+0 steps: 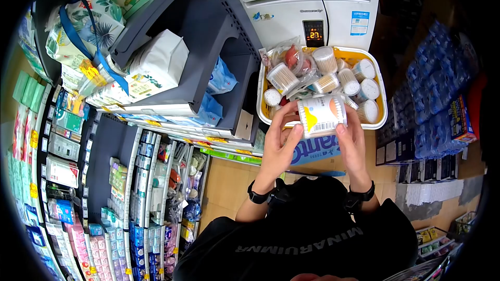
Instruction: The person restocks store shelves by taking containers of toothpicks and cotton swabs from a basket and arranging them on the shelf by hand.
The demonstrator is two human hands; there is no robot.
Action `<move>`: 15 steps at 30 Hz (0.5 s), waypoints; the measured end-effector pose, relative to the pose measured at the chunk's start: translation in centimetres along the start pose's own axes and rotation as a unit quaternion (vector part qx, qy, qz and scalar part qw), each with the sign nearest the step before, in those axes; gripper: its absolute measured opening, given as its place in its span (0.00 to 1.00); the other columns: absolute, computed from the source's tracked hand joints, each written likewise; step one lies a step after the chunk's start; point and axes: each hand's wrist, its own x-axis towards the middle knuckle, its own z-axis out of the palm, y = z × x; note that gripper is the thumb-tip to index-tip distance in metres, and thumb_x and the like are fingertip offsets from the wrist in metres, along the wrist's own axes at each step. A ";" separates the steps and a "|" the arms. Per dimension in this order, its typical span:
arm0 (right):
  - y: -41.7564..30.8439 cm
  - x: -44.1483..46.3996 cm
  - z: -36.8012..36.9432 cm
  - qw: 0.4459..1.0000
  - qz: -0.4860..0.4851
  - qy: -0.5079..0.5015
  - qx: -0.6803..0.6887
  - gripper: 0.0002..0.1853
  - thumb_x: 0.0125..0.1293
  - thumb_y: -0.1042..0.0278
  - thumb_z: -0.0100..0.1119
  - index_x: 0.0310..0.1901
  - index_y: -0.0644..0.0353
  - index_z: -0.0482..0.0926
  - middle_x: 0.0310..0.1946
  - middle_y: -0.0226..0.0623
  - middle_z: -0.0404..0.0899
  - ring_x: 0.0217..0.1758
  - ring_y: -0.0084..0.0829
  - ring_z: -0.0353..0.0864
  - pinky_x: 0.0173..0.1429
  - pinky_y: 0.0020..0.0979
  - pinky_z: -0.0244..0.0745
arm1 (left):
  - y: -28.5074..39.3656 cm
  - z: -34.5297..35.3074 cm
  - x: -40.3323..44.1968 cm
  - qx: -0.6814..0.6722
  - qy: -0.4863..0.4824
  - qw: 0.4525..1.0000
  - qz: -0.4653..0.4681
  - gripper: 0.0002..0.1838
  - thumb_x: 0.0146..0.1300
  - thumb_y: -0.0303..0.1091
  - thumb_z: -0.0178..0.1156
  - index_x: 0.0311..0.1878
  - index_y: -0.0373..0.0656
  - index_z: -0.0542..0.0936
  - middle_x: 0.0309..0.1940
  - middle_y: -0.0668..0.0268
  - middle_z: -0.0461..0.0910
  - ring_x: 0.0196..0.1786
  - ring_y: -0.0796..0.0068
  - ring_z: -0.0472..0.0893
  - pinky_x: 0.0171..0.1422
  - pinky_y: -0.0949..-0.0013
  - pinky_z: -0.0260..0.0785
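Between my left hand (283,140) and my right hand (352,143) is a round clear tub of cotton swabs (322,116), its white, yellow and orange label with a barcode facing up. The fingers of both hands wrap its two sides, thumbs on the near edge. Just beyond it stands a yellow and white basket (384,91) holding several more swab tubs, such as one at the upper left (283,78), and clear plastic bags. A red item (294,57) shows through the plastic. The far fingertips are partly hidden behind the tub.
A white air conditioner (341,8) showing 27 stands behind the basket. Dark shelves (182,73) with tissue packs (156,65) run along the left. Stacked blue bottle packs (435,83) stand at the right. Below the basket lies a blue printed panel (319,150).
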 end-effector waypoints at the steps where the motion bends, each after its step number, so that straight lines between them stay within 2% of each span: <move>1: 0.0 0.0 0.1 1.000 0.002 0.006 -0.003 0.32 0.76 0.59 0.60 0.73 0.69 0.63 0.65 0.47 0.73 0.67 0.33 0.74 0.73 0.35 0.66 | -0.1 0.0 0.0 -0.002 0.005 1.000 0.006 0.28 0.79 0.36 0.57 0.76 0.36 0.64 0.63 0.53 0.76 0.62 0.71 0.79 0.64 0.70 0.74; 6: 0.3 0.1 -0.4 0.999 0.014 0.031 -0.025 0.28 0.79 0.61 0.56 0.72 0.70 0.67 0.63 0.43 0.75 0.67 0.29 0.73 0.73 0.32 0.65 | -0.5 -0.1 0.2 0.017 0.039 0.999 0.028 0.24 0.79 0.33 0.57 0.73 0.35 0.69 0.62 0.59 0.76 0.60 0.74 0.77 0.65 0.71 0.72; 10: 1.4 0.5 -1.1 0.998 0.005 0.044 -0.048 0.22 0.81 0.65 0.53 0.69 0.69 0.72 0.62 0.40 0.77 0.64 0.25 0.73 0.70 0.29 0.66 | -0.6 0.0 0.3 0.023 0.063 0.997 0.022 0.20 0.78 0.30 0.58 0.69 0.36 0.76 0.56 0.64 0.77 0.57 0.77 0.77 0.62 0.73 0.71; 13: 1.5 0.2 -0.7 0.995 0.017 0.094 -0.040 0.21 0.82 0.67 0.52 0.69 0.68 0.71 0.60 0.39 0.77 0.62 0.25 0.75 0.69 0.28 0.67 | -0.4 0.0 0.3 0.038 0.070 0.996 0.038 0.18 0.76 0.27 0.59 0.67 0.37 0.78 0.54 0.66 0.77 0.55 0.77 0.77 0.60 0.74 0.71; 15: 0.2 0.5 0.2 0.995 0.003 0.087 -0.046 0.21 0.81 0.67 0.52 0.69 0.68 0.70 0.60 0.39 0.77 0.62 0.25 0.75 0.68 0.28 0.68 | -0.2 0.2 0.3 0.039 0.071 0.996 0.043 0.18 0.76 0.26 0.60 0.67 0.38 0.79 0.53 0.66 0.77 0.54 0.78 0.77 0.59 0.74 0.72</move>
